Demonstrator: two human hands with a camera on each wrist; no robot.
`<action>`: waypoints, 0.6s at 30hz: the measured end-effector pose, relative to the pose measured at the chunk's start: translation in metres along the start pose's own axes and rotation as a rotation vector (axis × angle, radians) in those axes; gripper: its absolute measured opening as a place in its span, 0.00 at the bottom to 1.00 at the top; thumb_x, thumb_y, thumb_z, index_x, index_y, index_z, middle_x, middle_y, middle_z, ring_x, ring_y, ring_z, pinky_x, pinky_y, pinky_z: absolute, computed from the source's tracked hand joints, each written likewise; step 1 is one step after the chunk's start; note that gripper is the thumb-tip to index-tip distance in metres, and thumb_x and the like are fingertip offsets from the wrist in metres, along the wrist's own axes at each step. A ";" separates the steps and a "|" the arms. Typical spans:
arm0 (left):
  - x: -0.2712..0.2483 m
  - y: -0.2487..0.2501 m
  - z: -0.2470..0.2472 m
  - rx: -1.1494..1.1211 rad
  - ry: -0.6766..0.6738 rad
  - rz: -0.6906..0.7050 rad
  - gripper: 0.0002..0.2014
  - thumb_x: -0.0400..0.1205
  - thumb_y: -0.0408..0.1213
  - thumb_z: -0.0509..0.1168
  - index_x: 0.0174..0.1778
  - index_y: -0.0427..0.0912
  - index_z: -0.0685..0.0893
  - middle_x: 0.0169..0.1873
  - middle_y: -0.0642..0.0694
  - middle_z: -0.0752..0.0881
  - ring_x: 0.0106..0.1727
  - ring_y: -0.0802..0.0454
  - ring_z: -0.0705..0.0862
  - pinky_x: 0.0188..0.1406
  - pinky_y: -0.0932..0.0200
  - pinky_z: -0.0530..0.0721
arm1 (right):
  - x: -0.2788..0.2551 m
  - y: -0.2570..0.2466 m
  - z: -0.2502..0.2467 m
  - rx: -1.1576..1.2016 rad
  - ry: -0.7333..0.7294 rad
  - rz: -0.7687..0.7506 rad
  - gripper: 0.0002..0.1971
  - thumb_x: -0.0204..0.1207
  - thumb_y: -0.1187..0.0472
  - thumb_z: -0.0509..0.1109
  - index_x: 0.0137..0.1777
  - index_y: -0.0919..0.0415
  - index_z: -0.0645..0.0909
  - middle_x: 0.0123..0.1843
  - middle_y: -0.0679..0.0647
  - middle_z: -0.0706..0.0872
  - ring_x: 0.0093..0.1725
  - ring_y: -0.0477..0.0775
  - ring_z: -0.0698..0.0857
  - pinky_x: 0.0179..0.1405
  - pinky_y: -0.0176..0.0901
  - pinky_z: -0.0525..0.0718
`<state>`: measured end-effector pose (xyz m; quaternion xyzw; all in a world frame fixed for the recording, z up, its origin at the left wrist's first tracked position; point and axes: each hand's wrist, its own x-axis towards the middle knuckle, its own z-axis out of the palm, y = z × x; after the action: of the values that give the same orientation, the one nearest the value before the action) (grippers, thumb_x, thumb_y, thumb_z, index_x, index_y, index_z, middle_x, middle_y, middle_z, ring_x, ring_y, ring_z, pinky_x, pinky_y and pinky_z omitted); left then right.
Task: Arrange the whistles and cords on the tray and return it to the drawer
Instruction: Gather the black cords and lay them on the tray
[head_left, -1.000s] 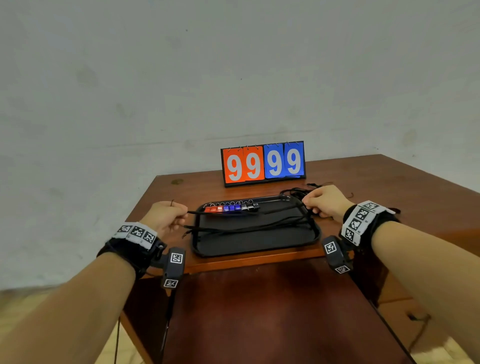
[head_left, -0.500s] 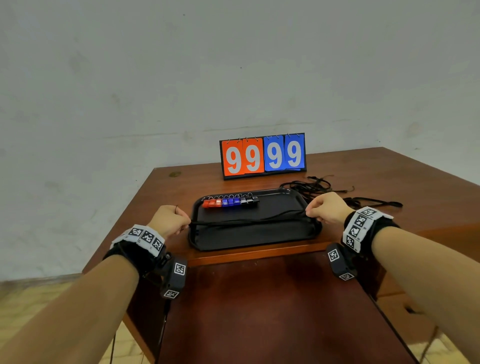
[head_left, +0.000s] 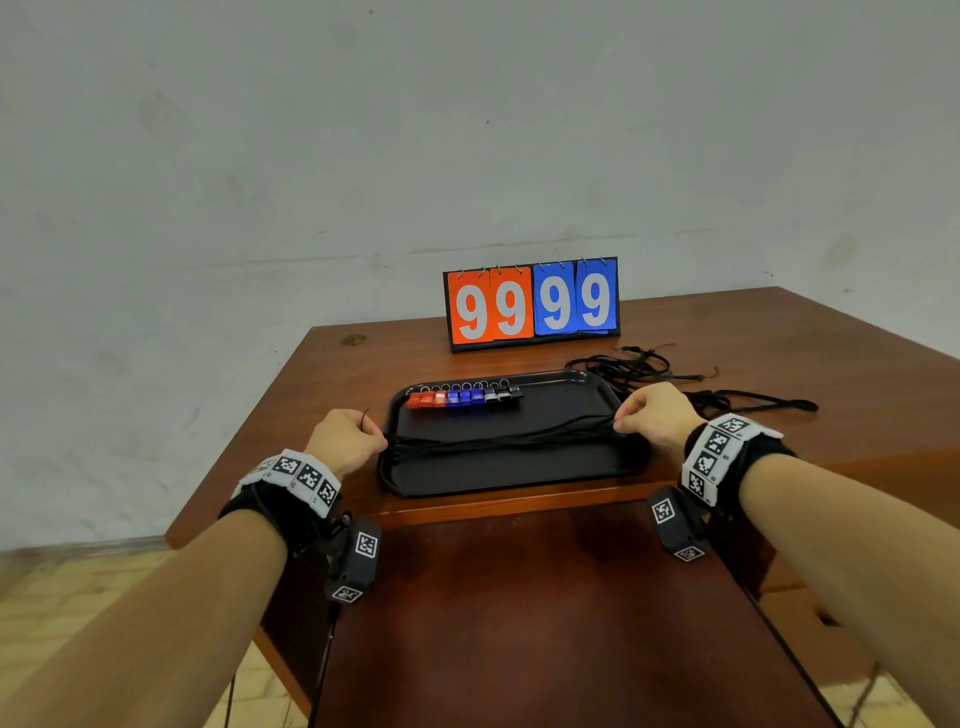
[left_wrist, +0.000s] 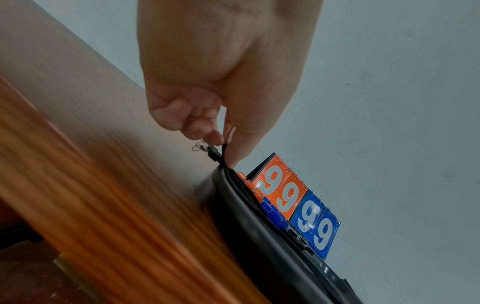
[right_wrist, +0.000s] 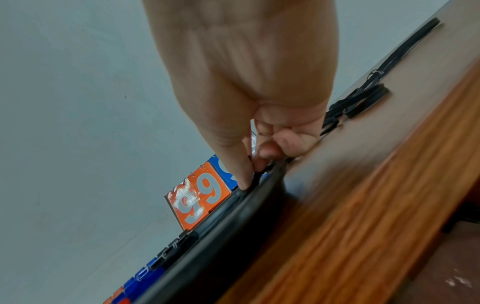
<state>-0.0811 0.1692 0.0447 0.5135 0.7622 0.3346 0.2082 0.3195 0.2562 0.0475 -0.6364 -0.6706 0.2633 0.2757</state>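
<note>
Both grips, left hand (head_left: 347, 438) and right hand (head_left: 655, 415), pinch cords (head_left: 498, 440) across tray (head_left: 519, 475).

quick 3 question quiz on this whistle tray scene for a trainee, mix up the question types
1. True or false: the whistles lie along the near edge of the tray.
2. The cord stretched across the tray is held by: A left hand only, B right hand only, C both hands.
3. Fill in: the loose cords lie on the table, to the ____ of the tray.

Key: 1 false (far edge); 2 C; 3 right.
</note>
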 end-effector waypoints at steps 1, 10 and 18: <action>0.001 -0.001 0.001 0.006 0.004 -0.001 0.04 0.73 0.30 0.74 0.33 0.38 0.88 0.36 0.46 0.91 0.43 0.49 0.88 0.48 0.50 0.86 | 0.000 0.000 0.000 -0.002 0.000 0.002 0.05 0.69 0.66 0.81 0.36 0.57 0.89 0.38 0.50 0.90 0.42 0.44 0.85 0.37 0.34 0.77; -0.012 0.018 -0.008 0.164 0.124 0.023 0.06 0.73 0.36 0.72 0.42 0.50 0.84 0.46 0.48 0.87 0.39 0.53 0.86 0.39 0.55 0.82 | -0.002 -0.002 -0.008 0.066 0.045 -0.004 0.05 0.72 0.62 0.79 0.37 0.55 0.88 0.40 0.48 0.88 0.43 0.44 0.83 0.33 0.32 0.74; -0.026 0.079 0.007 0.163 0.155 0.198 0.05 0.77 0.38 0.67 0.44 0.53 0.82 0.49 0.49 0.85 0.47 0.51 0.86 0.51 0.52 0.84 | -0.015 0.003 -0.034 0.142 0.052 -0.039 0.08 0.77 0.62 0.73 0.38 0.52 0.86 0.43 0.45 0.87 0.38 0.44 0.83 0.33 0.35 0.78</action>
<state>-0.0154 0.1674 0.0963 0.5740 0.7463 0.3291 0.0725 0.3460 0.2419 0.0687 -0.6086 -0.6552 0.2879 0.3426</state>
